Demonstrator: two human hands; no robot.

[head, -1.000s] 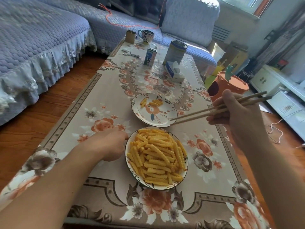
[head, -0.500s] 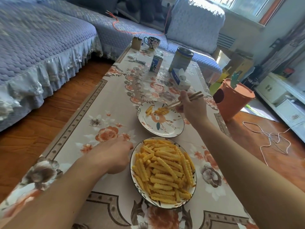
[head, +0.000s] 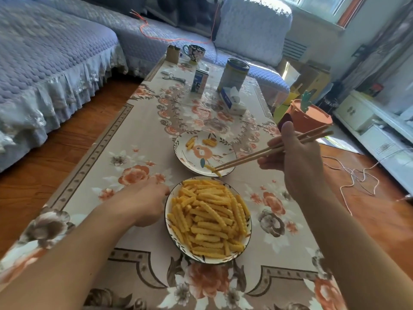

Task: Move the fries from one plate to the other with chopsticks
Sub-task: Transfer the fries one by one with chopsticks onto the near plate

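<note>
1. Head view: right hand grips the chopsticks, tips pinched narrow on one fry held over the near rim of the far plate.
2. Left hand rests against the near plate, fingers curled under; whether they hold the rim, cannot tell.
3. Change: half a second ago the tips were at the fries on the far plate; now they're back toward the full plate, carrying a fry.
4. Meaning: likely a new transfer cycle underway. A few fries moved, bulk pile remains.
5. Labels: carton, tin and tissue box carry print, too blurred to read.
</note>
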